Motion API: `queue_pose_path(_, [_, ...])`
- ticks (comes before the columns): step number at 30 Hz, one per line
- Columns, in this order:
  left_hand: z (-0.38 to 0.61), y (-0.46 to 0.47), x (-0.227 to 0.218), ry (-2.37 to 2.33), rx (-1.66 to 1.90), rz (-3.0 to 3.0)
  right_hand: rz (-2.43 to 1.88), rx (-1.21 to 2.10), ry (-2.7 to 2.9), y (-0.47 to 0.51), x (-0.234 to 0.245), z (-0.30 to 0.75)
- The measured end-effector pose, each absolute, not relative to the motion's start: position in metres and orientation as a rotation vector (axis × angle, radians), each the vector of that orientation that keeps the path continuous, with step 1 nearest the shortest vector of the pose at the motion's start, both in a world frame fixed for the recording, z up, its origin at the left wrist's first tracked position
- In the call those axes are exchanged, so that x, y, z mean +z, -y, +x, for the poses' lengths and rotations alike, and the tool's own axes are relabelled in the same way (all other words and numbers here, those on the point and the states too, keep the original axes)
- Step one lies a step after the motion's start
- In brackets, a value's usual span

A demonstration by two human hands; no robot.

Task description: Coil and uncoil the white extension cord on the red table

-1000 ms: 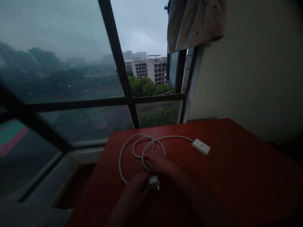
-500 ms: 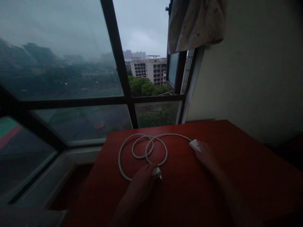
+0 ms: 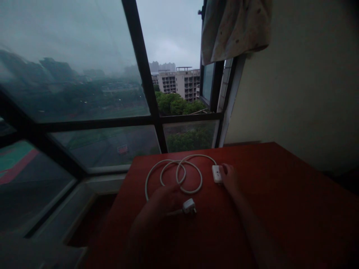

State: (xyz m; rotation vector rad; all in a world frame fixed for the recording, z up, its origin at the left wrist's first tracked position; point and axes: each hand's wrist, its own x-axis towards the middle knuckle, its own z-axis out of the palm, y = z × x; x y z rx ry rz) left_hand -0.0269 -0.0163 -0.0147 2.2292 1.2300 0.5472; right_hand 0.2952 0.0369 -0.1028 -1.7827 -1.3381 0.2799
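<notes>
A white extension cord (image 3: 179,175) lies coiled in loops on a red table (image 3: 269,194). Its white socket block (image 3: 217,174) rests at the right end of the coil. My right hand (image 3: 230,178) lies against the block's right side, fingers curled on it. The white plug (image 3: 189,206) sits nearer me, with a short stretch of cord running left under my left hand (image 3: 161,207). My left hand is dark and rests over that cord beside the plug; its fingers are hard to make out.
A large window with a dark frame (image 3: 151,112) stands behind the table, a sill and gap at the table's left edge. A pale cloth (image 3: 235,28) hangs at the upper right. A plain wall (image 3: 303,82) bounds the right side.
My right hand went from the coil to the socket block and slid it left, closer to the loops. The coil tightened. My left hand stays by the plug.
</notes>
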Motion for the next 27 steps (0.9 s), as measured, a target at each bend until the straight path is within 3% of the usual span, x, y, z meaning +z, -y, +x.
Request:
queue_pose_path(5, [-0.067,-0.033,-0.018,-1.525,0.860,2.034,-1.715,0.391,1.114,-0.032,-0.107,0.315])
queue_pose_path(9, [-0.100,-0.049,-0.032,-2.038,1.182,1.727,-1.661,0.500,1.044,-0.031,-0.105,0.317])
queue_pose_path(16, [-0.121,-0.056,-0.061,-2.094,1.191,1.558,-1.592,0.596,0.995,-0.034,-0.109,0.323])
queue_pose_path(27, [-0.121,-0.060,-0.067,-2.135,1.077,1.627,-1.524,0.713,0.905,-0.037,-0.106,0.325])
